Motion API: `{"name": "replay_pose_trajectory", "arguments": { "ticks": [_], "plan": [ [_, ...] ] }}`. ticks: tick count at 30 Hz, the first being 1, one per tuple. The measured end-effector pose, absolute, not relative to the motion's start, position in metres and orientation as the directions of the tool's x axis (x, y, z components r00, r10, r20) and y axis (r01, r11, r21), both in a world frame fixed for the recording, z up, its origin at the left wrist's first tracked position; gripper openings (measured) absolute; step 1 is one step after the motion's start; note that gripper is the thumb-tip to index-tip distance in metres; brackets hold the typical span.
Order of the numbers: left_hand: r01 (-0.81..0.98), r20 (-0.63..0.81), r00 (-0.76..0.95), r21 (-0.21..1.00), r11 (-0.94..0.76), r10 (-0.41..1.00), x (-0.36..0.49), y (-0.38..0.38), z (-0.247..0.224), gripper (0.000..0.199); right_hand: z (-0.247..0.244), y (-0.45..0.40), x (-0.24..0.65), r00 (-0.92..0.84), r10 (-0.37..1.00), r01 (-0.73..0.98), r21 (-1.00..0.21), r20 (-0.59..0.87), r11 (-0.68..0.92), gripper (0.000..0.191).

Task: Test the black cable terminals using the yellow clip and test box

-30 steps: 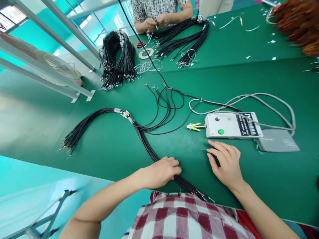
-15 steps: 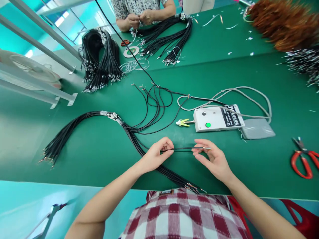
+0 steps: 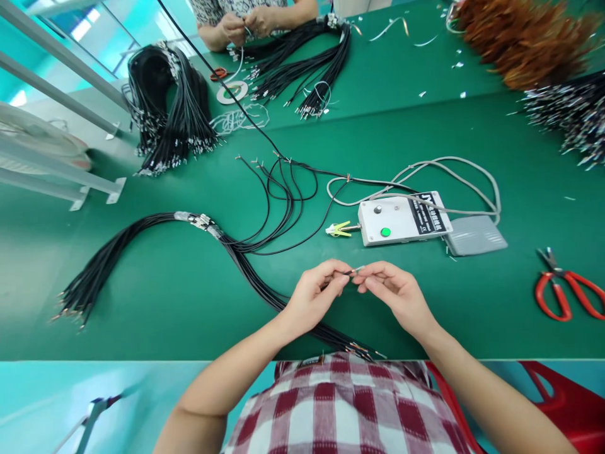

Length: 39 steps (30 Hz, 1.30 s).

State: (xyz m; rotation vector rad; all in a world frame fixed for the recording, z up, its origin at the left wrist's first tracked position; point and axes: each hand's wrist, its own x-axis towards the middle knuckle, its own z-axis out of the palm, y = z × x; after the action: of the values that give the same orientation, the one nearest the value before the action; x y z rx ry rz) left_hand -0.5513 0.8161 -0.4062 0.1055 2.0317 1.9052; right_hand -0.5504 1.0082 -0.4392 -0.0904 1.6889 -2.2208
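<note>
Between the fingertips of both hands is the stripped end of a thin black cable (image 3: 348, 273). My left hand (image 3: 323, 285) pinches the cable just behind its bare wires. Facing it, my right hand (image 3: 388, 285) has thumb and fingers closed around the pale wire tip, which is mostly hidden. The hands nearly touch each other above the green table. Under my left forearm runs a tied bundle of black cables (image 3: 255, 277), its stripped ends fanning out on both sides. Just beyond the hands lies a white box (image 3: 401, 221) with a green button and a yellow-pronged tip.
Red-handled pliers (image 3: 558, 277) lie at right; a grey pedal (image 3: 475, 236) sits beside the box. More black cable bundles (image 3: 189, 120), a tape roll (image 3: 231, 93) and a brown wire pile (image 3: 524, 44) lie farther back. Across the table, another person's hands (image 3: 246, 26) work. Metal bars (image 3: 61, 82) stand left.
My left hand has slid along the cable toward its end, and the hands have come together. My right hand has moved left and closed on the wire tip. The view has shifted slightly.
</note>
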Motion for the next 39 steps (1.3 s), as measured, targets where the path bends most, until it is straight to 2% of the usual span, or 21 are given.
{"name": "replay_pose_trajectory", "arguments": {
  "ticks": [3,8,16,23,30,39],
  "plan": [
    [-0.261,-0.259,-0.936,0.965,0.027,0.238,-0.551,0.817,-0.406,0.025,-0.437,1.007,-0.552,-0.939,-0.279,0.272,-0.928,-0.199,-0.255,0.013],
    [-0.360,-0.346,-0.913,0.933,-0.027,0.218,-0.549,0.822,-0.406,0.027,-0.429,0.994,-0.558,-0.911,-0.315,0.377,-0.845,-0.266,-0.379,0.016],
    [-0.373,-0.351,-0.919,0.921,-0.109,0.178,-0.548,0.821,-0.412,0.031,-0.426,0.980,-0.553,-0.864,-0.329,0.498,-0.749,-0.382,-0.437,0.016],
    [-0.404,-0.379,-0.910,0.902,-0.155,0.168,-0.548,0.820,-0.417,0.037,-0.435,0.981,-0.549,-0.872,-0.304,0.487,-0.727,-0.383,-0.484,0.018],
    [-0.412,-0.385,-0.906,0.899,-0.151,0.178,-0.547,0.820,-0.417,0.037,-0.433,0.975,-0.555,-0.881,-0.285,0.472,-0.740,-0.377,-0.479,0.022],
    [-0.416,-0.378,-0.903,0.889,-0.193,0.205,-0.550,0.817,-0.422,0.036,-0.442,0.972,-0.553,-0.931,-0.188,0.362,-0.866,-0.314,-0.345,0.016]
  ]
}}
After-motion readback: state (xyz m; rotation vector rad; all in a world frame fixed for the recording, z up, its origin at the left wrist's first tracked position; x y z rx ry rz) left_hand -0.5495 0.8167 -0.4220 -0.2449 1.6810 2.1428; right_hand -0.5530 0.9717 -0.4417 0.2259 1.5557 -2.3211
